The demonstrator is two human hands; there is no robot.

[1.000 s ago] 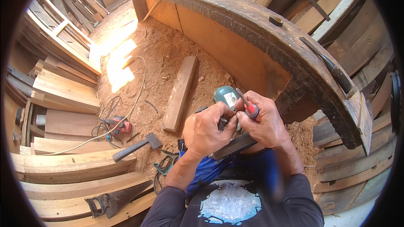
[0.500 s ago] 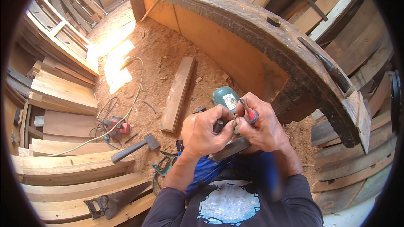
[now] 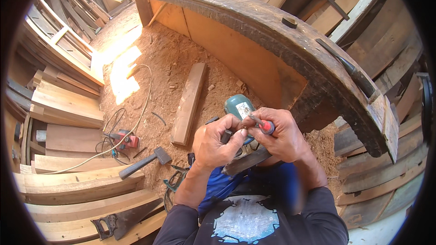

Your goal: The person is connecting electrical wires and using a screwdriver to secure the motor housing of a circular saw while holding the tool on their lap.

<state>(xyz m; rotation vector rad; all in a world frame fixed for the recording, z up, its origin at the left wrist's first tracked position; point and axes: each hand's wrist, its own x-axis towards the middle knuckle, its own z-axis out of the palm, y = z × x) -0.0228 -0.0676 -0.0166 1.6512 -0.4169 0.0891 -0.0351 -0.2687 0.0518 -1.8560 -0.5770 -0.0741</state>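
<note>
My left hand [image 3: 213,143] clamps the green power tool [image 3: 239,109] in my lap, just below the curved beam [image 3: 290,50]; my right hand [image 3: 284,138] pinches a red-handled screwdriver [image 3: 263,124] against it. If the tip slips, I judge it could stab my left fingers.

Hammer [image 3: 144,161] left of plank [image 3: 189,103].

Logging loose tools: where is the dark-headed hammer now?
In the head view, the dark-headed hammer lies on the sawdust floor at lower left, between the small red power tool and the stacked pale planks.
</note>
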